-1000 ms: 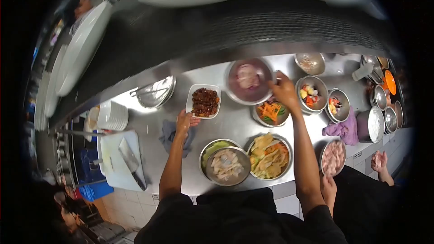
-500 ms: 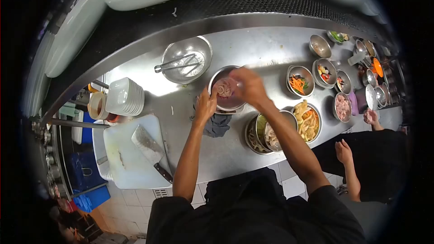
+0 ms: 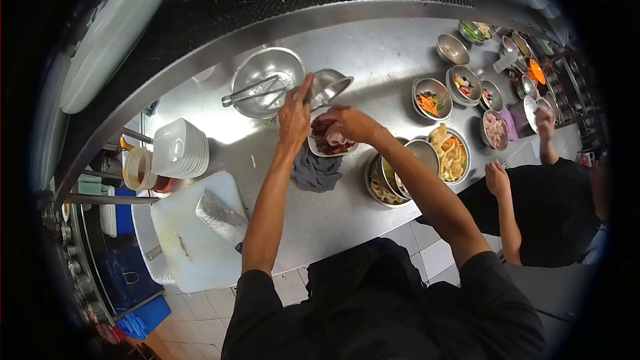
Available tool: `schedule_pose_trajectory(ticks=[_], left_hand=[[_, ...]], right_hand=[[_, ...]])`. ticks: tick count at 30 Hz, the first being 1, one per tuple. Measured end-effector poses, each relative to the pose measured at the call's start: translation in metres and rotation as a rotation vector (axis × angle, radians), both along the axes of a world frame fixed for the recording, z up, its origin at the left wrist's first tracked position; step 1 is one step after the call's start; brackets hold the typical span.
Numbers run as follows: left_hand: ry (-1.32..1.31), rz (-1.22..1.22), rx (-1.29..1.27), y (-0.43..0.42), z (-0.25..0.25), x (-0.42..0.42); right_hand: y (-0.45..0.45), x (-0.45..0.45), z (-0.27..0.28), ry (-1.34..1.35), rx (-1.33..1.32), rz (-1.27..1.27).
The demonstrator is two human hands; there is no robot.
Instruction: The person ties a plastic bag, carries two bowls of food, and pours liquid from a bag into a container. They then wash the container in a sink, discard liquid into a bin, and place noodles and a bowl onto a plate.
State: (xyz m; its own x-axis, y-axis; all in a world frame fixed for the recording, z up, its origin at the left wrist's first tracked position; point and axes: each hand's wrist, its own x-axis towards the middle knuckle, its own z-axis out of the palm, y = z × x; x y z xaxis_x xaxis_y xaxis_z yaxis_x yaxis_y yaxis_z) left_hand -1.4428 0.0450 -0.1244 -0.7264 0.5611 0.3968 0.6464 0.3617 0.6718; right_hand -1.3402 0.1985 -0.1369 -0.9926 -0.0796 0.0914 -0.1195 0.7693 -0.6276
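Observation:
My left hand (image 3: pixel 293 119) grips a small metal bowl (image 3: pixel 328 88) by its edge, tilted on its side above the counter. Below it is a white dish (image 3: pixel 328 154) holding dark reddish-brown food (image 3: pixel 324 141) and pale pink slices (image 3: pixel 337 135). My right hand (image 3: pixel 355 125) reaches over this dish, its fingers bent together on the pink slices. Its fingertips are partly hidden. A crumpled dark grey cloth (image 3: pixel 317 172) lies right in front of the dish.
A large metal bowl with tongs (image 3: pixel 257 90) stands behind my left hand. At left are stacked white dishes (image 3: pixel 179 150) and a cleaver (image 3: pixel 220 215) on a white cutting board (image 3: pixel 200 263). Food bowls (image 3: pixel 432 100) stand at right, near a co-worker's hands (image 3: pixel 497 180). A shelf edge (image 3: pixel 300 13) runs overhead.
The metal bowl, upright before, is now tipped and moved back by my left hand, revealing the white dish. My right hand has gone from the bowl down to the dish's food.

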Motion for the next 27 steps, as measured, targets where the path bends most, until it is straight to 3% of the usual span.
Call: schedule_pose_trajectory(ticks=[1, 2, 4, 5, 6, 8, 9, 10, 12, 13, 18, 21, 27], left_hand=[[-0.009, 0.006, 0.043, -0.002, 0.001, -0.002], [-0.012, 0.001, 0.046, -0.003, 0.001, -0.006], [-0.060, 0.095, 0.262, -0.003, 0.006, -0.007], [-0.285, 0.117, 0.216, -0.009, 0.014, -0.001], [-0.289, 0.112, 0.211, -0.010, 0.015, 0.002], [-0.316, 0.226, 0.285, -0.011, 0.014, 0.005], [-0.393, 0.280, 0.272, -0.013, 0.010, 0.004], [-0.392, 0.276, 0.269, -0.016, 0.008, 0.004], [-0.399, 0.284, 0.250, -0.019, 0.006, 0.005], [-0.394, 0.285, 0.255, -0.021, 0.005, 0.005], [-0.418, 0.330, 0.281, -0.039, -0.002, 0.005], [-0.409, 0.336, 0.306, -0.045, -0.009, 0.003], [-0.424, 0.340, 0.327, -0.046, -0.002, 0.008]], right_hand=[[0.006, 0.000, 0.000, 0.261, 0.275, 0.036], [0.005, 0.002, 0.012, 0.257, 0.279, 0.031], [0.002, 0.008, 0.034, 0.235, -0.092, -0.437], [-0.001, 0.009, 0.042, 0.346, -0.223, -0.539], [0.000, 0.012, 0.039, 0.342, -0.225, -0.546], [0.003, 0.016, 0.040, 0.240, -0.204, -0.430], [0.002, 0.022, 0.041, -0.065, -0.016, -0.407], [-0.002, 0.024, 0.035, -0.065, -0.018, -0.412], [-0.005, 0.022, 0.006, -0.174, 0.431, -0.333], [0.001, 0.015, -0.018, -0.152, 0.379, -0.382], [0.006, 0.002, -0.038, -0.183, 0.274, -0.239], [0.003, -0.011, -0.015, -0.222, 0.151, -0.178], [0.022, -0.012, 0.005, -0.068, 0.270, -0.135]])
